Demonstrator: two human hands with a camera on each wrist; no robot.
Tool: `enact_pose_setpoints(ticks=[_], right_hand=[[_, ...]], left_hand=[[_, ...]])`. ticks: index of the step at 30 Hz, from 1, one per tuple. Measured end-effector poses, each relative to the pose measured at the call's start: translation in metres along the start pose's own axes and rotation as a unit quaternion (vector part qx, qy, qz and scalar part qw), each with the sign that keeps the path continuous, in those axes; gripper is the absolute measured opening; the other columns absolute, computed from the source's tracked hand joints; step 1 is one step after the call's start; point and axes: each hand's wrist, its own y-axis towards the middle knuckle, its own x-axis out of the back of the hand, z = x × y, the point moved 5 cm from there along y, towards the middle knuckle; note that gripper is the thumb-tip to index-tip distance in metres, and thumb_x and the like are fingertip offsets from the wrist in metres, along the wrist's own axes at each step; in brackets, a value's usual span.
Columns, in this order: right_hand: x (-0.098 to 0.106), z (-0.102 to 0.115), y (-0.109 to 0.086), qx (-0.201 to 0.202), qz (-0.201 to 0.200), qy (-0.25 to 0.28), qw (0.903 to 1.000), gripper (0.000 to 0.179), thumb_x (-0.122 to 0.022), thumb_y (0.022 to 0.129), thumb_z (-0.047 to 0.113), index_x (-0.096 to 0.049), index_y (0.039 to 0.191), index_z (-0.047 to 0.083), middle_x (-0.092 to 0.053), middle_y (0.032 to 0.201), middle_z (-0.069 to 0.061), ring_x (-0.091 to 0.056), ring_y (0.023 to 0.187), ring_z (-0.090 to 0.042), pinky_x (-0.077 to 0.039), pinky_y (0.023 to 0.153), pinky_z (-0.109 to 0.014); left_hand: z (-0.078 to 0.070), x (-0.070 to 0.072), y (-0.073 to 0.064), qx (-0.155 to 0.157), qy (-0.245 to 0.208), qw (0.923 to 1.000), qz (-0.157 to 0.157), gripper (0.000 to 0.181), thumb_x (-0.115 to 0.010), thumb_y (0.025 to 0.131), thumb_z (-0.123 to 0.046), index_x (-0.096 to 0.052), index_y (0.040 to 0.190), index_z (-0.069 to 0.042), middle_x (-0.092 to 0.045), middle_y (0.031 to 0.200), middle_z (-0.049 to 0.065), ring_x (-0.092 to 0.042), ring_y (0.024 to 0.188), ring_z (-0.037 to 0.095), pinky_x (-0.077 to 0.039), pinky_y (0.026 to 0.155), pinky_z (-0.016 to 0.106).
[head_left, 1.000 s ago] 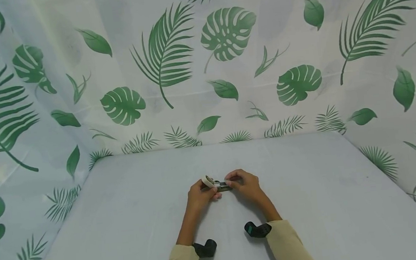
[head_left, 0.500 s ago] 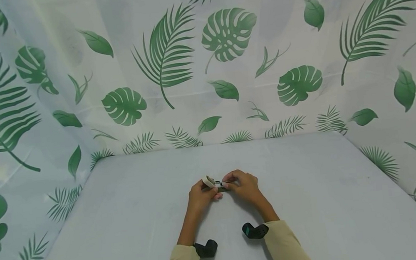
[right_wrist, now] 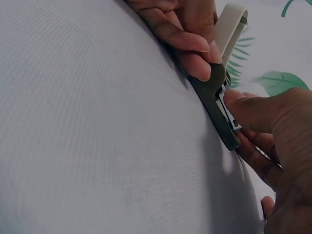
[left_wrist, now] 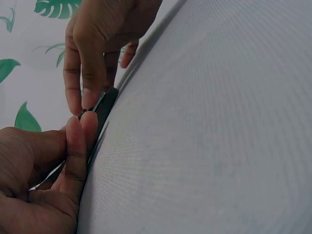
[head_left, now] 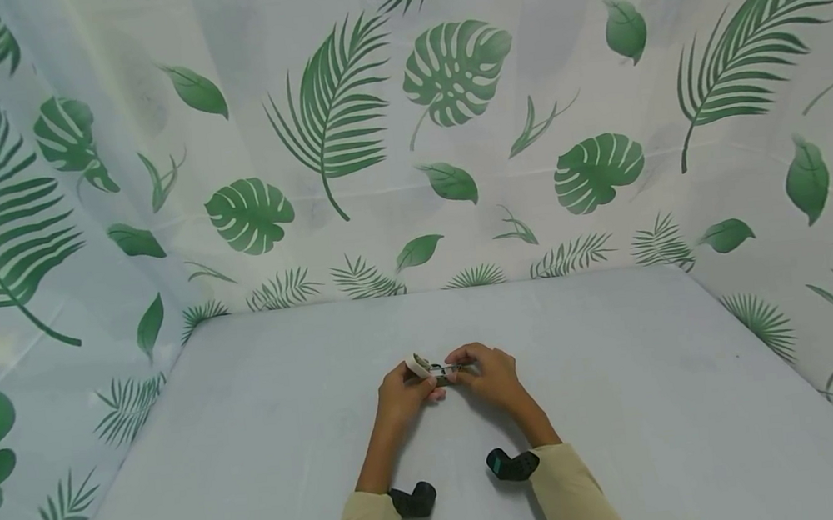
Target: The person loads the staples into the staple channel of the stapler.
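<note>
A stapler with a cream top cover (right_wrist: pixel 229 31) and a dark green base (right_wrist: pixel 219 119) stays low over the table, its cover swung up at the left end. My left hand (head_left: pixel 402 395) grips the hinge end of the stapler (head_left: pixel 442 370). Along the base lies a metal staple channel (right_wrist: pixel 227 109). My right hand (head_left: pixel 495 376) pinches at this channel, thumb on the metal and fingers on the far side. In the left wrist view the fingers of both hands hide most of the stapler; whether loose staples are between the right fingertips cannot be seen.
A white-covered table (head_left: pixel 253 443) spreads around the hands. Leaf-printed curtains (head_left: pixel 497 160) close off the back and both sides. A black wrist camera (head_left: pixel 414 500) sits on the left wrist and another black camera (head_left: pixel 513 463) on the right.
My right hand has shifted slightly left along the channel, mostly in the first half second. The left hand keeps its grip on the stapler in about the same place.
</note>
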Motion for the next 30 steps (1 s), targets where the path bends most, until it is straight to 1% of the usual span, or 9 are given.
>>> enact_pose_setpoints(ticks=[4, 8, 11, 15, 17, 22, 25, 30], right_hand=[[-0.0006, -0.0010, -0.0004, 0.004, 0.014, 0.024, 0.9996, 0.015, -0.076, 0.083, 0.012, -0.070, 0.097, 0.015, -0.074, 0.100, -0.003, -0.066, 0.106, -0.029, -0.017, 0.109, -0.070], [-0.0005, -0.0001, -0.0005, 0.008, 0.024, 0.039, 0.9989, 0.013, -0.076, 0.083, 0.013, -0.070, 0.095, 0.016, -0.072, 0.103, -0.004, -0.065, 0.108, -0.030, -0.012, 0.109, -0.070], [-0.0006, 0.0004, -0.0003, 0.011, 0.026, 0.030, 0.9991, 0.012, -0.077, 0.083, 0.014, -0.071, 0.093, 0.018, -0.070, 0.107, -0.004, -0.064, 0.109, -0.028, -0.012, 0.108, -0.069], [-0.0011, 0.0008, -0.0008, 0.011, 0.028, 0.015, 0.9994, 0.011, -0.077, 0.083, 0.016, -0.072, 0.092, 0.020, -0.069, 0.109, -0.004, -0.061, 0.111, -0.027, -0.014, 0.107, -0.069], [-0.0012, 0.0010, -0.0011, 0.010, 0.029, 0.012, 0.9994, 0.010, -0.077, 0.083, 0.016, -0.072, 0.091, 0.020, -0.068, 0.109, -0.004, -0.060, 0.112, -0.027, -0.014, 0.107, -0.069], [-0.0007, 0.0025, -0.0019, 0.006, 0.024, 0.018, 0.9995, 0.011, -0.077, 0.082, 0.013, -0.072, 0.090, 0.018, -0.068, 0.108, -0.005, -0.060, 0.111, -0.027, -0.013, 0.107, -0.069], [-0.0015, 0.0025, -0.0021, 0.003, 0.019, 0.022, 0.9996, 0.010, -0.077, 0.082, 0.012, -0.072, 0.089, 0.018, -0.068, 0.107, -0.005, -0.061, 0.110, -0.028, -0.013, 0.107, -0.069], [-0.0025, 0.0016, -0.0024, 0.001, 0.016, 0.028, 0.9995, 0.011, -0.076, 0.083, 0.011, -0.072, 0.089, 0.018, -0.068, 0.107, -0.004, -0.061, 0.111, -0.028, -0.011, 0.108, -0.069]], left_hand=[[0.0003, -0.0005, -0.0006, 0.001, -0.001, 1.0000, -0.001, 0.031, -0.070, 0.090, -0.013, -0.063, 0.117, 0.000, -0.066, 0.123, 0.021, -0.068, 0.105, 0.028, -0.047, 0.098, 0.047], [0.0005, -0.0007, -0.0001, 0.001, 0.000, 1.0000, -0.007, 0.031, -0.070, 0.089, -0.012, -0.064, 0.116, 0.000, -0.067, 0.121, 0.021, -0.068, 0.105, 0.027, -0.047, 0.098, 0.047], [0.0011, -0.0014, 0.0008, 0.001, 0.001, 1.0000, -0.006, 0.030, -0.070, 0.089, -0.012, -0.063, 0.116, 0.001, -0.067, 0.121, 0.021, -0.068, 0.103, 0.026, -0.048, 0.096, 0.045], [0.0016, -0.0025, 0.0013, 0.005, -0.002, 1.0000, -0.003, 0.031, -0.070, 0.090, -0.011, -0.063, 0.117, 0.001, -0.066, 0.122, 0.021, -0.070, 0.097, 0.022, -0.051, 0.092, 0.040], [0.0013, -0.0029, 0.0009, 0.007, -0.001, 1.0000, -0.002, 0.031, -0.069, 0.090, -0.011, -0.063, 0.118, 0.001, -0.066, 0.123, 0.021, -0.070, 0.098, 0.023, -0.051, 0.093, 0.041], [0.0005, -0.0024, 0.0001, 0.010, -0.006, 0.9999, -0.001, 0.031, -0.069, 0.090, -0.011, -0.062, 0.118, 0.002, -0.065, 0.123, 0.022, -0.071, 0.097, 0.023, -0.051, 0.093, 0.041], [0.0001, -0.0018, 0.0002, 0.009, -0.011, 0.9999, 0.001, 0.030, -0.069, 0.091, -0.010, -0.062, 0.118, 0.002, -0.065, 0.123, 0.022, -0.072, 0.093, 0.022, -0.053, 0.088, 0.036], [0.0009, -0.0026, 0.0008, 0.009, -0.017, 0.9998, 0.004, 0.030, -0.069, 0.091, -0.010, -0.062, 0.117, 0.002, -0.065, 0.123, 0.023, -0.073, 0.090, 0.022, -0.055, 0.086, 0.035]])
